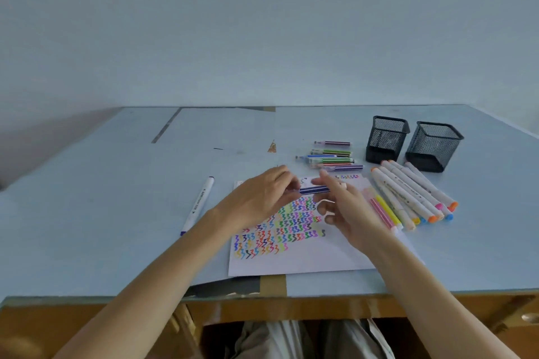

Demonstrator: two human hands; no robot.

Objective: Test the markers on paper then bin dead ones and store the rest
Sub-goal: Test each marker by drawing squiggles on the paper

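**Holding a blue marker over the test sheet, both hands on it**

Holding the thin blue marker (pixel 314 190) level above the paper (pixel 300 256), the left hand (pixel 262 198) has its fingers curled round one end and the right hand (pixel 342 207) pinches the other end with thumb and forefinger. A grip at both ends suits pulling the cap off or pushing it back on; which of the two is under way cannot be told, as the cap is hidden by the fingers.

The paper lies at the near edge of the tabletop (pixel 102 198), directly under the hands, so a stroke needs only a short drop. It already carries many rows of coloured zigzags, so by my judgement testing is well along.

Marker groups, kept apart, probably as a sort:
- thin striped markers (pixel 332 156), lying side by side just beyond the paper's far edge
- thick white markers (pixel 414 192) with coloured ends, laid in a fan just right of the paper, with pink and yellow thin ones (pixel 383 210) beside them
- one white marker (pixel 198 201) alone, well left of the paper

Two black mesh pots (pixel 386 140) stand side by side towards the far right corner, near the thick markers. No marker shows above either rim, so binning and storing appear not yet done. Which pot serves as the bin cannot be told.
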